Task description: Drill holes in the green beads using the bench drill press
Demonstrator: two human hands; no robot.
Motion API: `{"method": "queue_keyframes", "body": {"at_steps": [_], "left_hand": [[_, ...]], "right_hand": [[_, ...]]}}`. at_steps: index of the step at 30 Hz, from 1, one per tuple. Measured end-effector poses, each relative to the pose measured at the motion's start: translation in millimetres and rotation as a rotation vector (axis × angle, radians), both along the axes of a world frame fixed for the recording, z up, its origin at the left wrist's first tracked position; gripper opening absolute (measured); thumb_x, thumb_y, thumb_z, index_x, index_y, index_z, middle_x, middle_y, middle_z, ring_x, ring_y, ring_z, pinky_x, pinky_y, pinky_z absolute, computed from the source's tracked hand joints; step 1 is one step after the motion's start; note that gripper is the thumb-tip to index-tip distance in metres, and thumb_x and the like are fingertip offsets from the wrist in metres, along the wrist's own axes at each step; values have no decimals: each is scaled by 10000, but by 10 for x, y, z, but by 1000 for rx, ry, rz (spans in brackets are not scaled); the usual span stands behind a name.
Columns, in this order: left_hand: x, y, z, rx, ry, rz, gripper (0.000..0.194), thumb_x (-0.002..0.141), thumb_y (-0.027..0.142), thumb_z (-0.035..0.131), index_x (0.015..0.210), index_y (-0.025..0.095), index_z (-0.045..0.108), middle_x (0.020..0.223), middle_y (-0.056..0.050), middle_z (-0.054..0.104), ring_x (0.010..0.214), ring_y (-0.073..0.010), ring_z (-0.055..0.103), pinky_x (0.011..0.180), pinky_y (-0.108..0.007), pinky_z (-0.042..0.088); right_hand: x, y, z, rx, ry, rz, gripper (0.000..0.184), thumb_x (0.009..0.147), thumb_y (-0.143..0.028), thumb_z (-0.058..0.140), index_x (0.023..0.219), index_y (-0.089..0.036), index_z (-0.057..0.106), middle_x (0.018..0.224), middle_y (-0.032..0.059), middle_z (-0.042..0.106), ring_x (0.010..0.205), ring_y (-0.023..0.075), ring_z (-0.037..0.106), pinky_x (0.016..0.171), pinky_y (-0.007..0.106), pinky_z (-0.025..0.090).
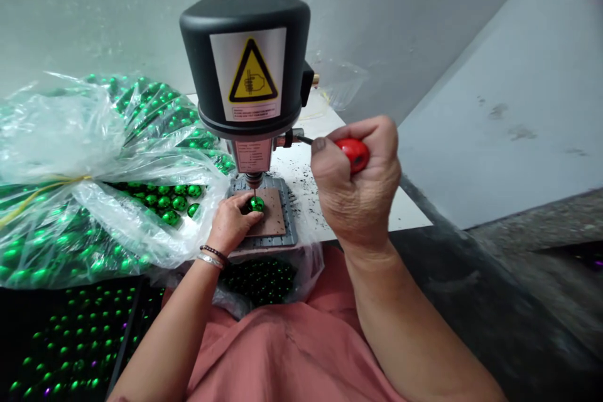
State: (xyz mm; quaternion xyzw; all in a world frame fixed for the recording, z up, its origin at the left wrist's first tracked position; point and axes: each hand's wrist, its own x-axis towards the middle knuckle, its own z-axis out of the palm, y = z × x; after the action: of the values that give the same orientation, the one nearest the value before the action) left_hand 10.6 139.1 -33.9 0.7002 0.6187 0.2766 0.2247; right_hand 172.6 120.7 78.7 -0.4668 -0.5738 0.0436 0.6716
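Note:
A small black bench drill (247,63) with a yellow warning label stands on a white table (405,210). My right hand (355,185) is closed round the red knob (354,154) of the drill's feed lever. My left hand (232,221) pinches a shiny green bead (257,203) and holds it on the brown pad (271,213) of the drill's base plate. The drill bit (254,188) points straight down onto the bead.
A big clear plastic bag (94,169) full of green beads lies left of the drill. More green beads fill a dark tray (70,345) at lower left and a bag (261,279) on my lap. Black dust speckles the table right of the base.

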Motion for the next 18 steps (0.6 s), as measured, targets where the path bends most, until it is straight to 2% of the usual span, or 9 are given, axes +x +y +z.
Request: {"method": "queue_keyframes", "body": {"at_steps": [3, 10, 15, 18], "left_hand": [[9, -5, 14, -6, -12, -16, 323, 694, 252, 663, 1011, 195, 687, 1020, -52, 699, 941, -207, 619, 895, -342, 451], [13, -21, 56, -14, -14, -21, 302, 700, 236, 658, 998, 200, 688, 975, -43, 706, 905, -197, 621, 868, -327, 450], [14, -27, 61, -17, -23, -23, 250, 697, 242, 666, 942, 206, 696, 901, -34, 706, 844, -185, 614, 838, -320, 447], [7, -27, 46, -16, -43, -12, 234, 687, 247, 673, 914, 201, 701, 850, -26, 701, 802, -176, 607, 803, -303, 449]], "right_hand": [[-7, -45, -90, 42, -50, -54, 144, 754, -248, 570, 707, -200, 442, 554, -74, 424, 488, 14, 364, 480, 165, 368], [-20, -51, -265, 126, -105, -131, 78, 772, -227, 552, 779, -208, 476, 652, -56, 520, 568, 22, 468, 550, 167, 425], [-33, -49, -361, 155, -108, -124, 83, 761, -191, 555, 805, -201, 484, 683, -48, 530, 608, 23, 497, 567, 166, 434], [-58, -37, -404, 126, -39, -96, 89, 756, -189, 557, 804, -196, 483, 673, -48, 533, 602, 24, 508, 573, 174, 437]]}}
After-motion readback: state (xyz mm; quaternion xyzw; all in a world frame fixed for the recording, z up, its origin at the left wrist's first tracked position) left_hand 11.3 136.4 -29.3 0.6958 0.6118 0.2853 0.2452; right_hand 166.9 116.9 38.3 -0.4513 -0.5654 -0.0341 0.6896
